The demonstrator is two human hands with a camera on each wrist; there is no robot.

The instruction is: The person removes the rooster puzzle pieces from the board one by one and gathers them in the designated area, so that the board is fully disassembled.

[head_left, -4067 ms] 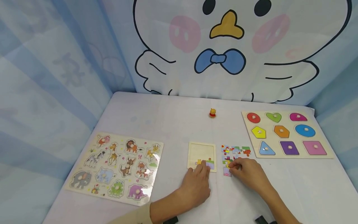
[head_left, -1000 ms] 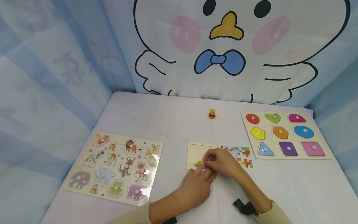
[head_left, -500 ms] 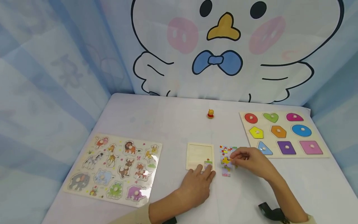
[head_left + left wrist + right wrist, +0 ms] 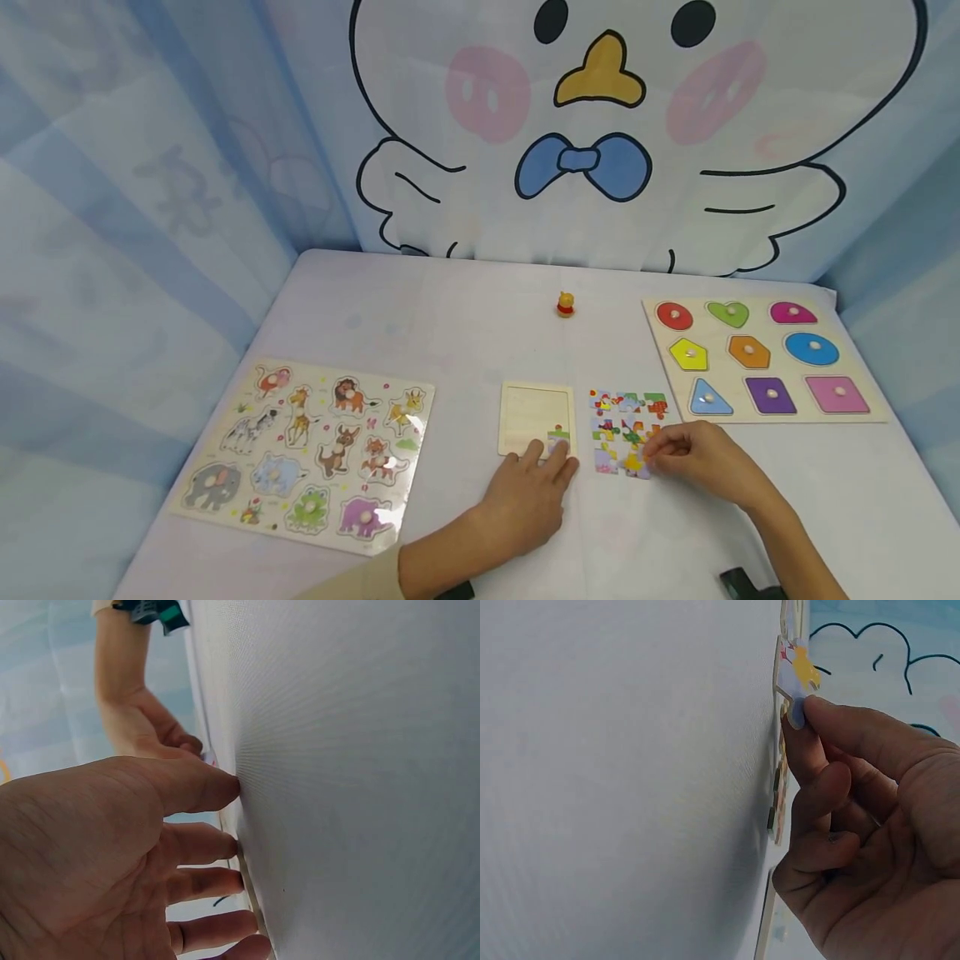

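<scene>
My left hand (image 4: 528, 492) lies at the near edge of a small wooden puzzle tray (image 4: 536, 404), fingers spread, fingertips on its rim in the left wrist view. One jigsaw piece (image 4: 558, 435), green and purple, shows in the tray's lower right corner, partly hidden by the fingers. To the right, my right hand (image 4: 697, 458) pinches a jigsaw piece (image 4: 799, 671) with a yellow figure on pale blue between thumb and index finger. That piece is at the lower right of a group of loose jigsaw pieces (image 4: 617, 429) laid in rows on the white cloth.
A wooden animal puzzle board (image 4: 307, 450) lies at the left. At the right is a knob puzzle board (image 4: 757, 358) with coloured shapes. A small yellow and red bear figurine (image 4: 566, 305) stands farther back, before the printed curtain (image 4: 585, 225).
My right hand has moved from over the tray to the right, to the lower right of the loose pieces. The yellow patch seen in the tray is gone. My left hand stays put.
</scene>
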